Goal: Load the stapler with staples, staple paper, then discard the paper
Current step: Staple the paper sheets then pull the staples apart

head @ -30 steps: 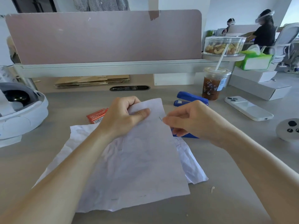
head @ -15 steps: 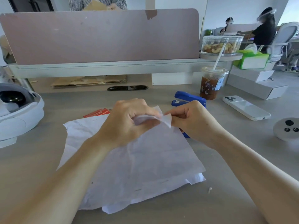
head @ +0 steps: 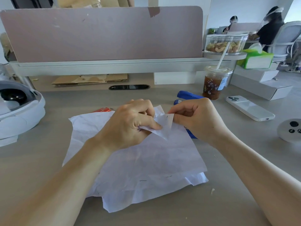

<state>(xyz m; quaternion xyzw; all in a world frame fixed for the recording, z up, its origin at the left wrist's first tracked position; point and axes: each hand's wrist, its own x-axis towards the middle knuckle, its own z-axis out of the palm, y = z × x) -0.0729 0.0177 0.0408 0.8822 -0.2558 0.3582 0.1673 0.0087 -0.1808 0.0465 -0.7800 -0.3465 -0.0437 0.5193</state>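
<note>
Crumpled white paper sheets (head: 146, 168) lie stacked on the desk in front of me. My left hand (head: 130, 124) pinches the folded-over top corner of the paper. My right hand (head: 197, 118) grips the same corner from the right, where a small staple mark shows. The blue stapler (head: 187, 96) lies behind my right hand, mostly hidden by it, with a blue part showing below my wrist. An orange staple box (head: 102, 109) peeks out behind the paper to the left of my left hand.
An iced coffee cup (head: 215, 85) with a straw stands right of the stapler. A white phone (head: 249, 107) lies further right. A white headset (head: 17, 110) sits at the left edge. A divider panel (head: 101, 33) closes off the desk's back.
The top sheet's upper corner has been folded down toward me. Both hands have closed together on that corner, and the paper stack has shifted slightly on the desk.
</note>
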